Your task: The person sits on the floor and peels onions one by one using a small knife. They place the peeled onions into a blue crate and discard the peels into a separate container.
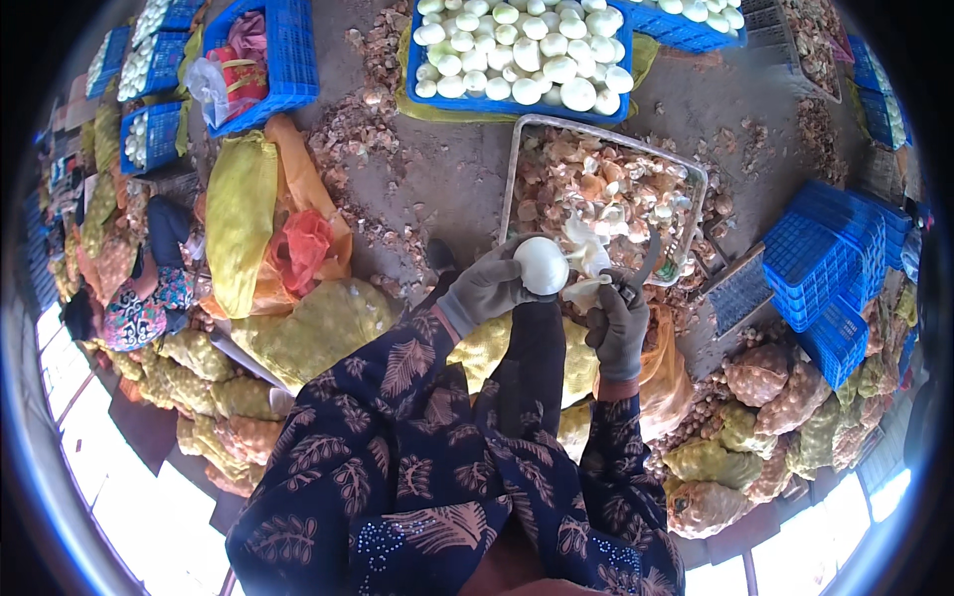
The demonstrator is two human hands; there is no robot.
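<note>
My left hand (485, 291), in a grey glove, is closed round a peeled white onion (542, 265). Just to its right, my right hand (618, 326), gloved too, grips a knife whose curved blade (651, 258) points up and away from me. A pale strip of onion skin (586, 290) shows at the fingers of that hand. Beyond both hands stands a shallow pale crate (514, 179) with onion skins (606, 179) piled in it. White layers of peel (586, 243) lie on its near side, close to the onion.
A blue crate (417, 96) of peeled white onions stands at the far side. Another blue crate (303, 89) holds bags. Yellow mesh sacks (238, 223) lie left; stacked blue crates (825, 253) and filled onion sacks (706, 507) are right. A co-worker (149, 308) sits far left.
</note>
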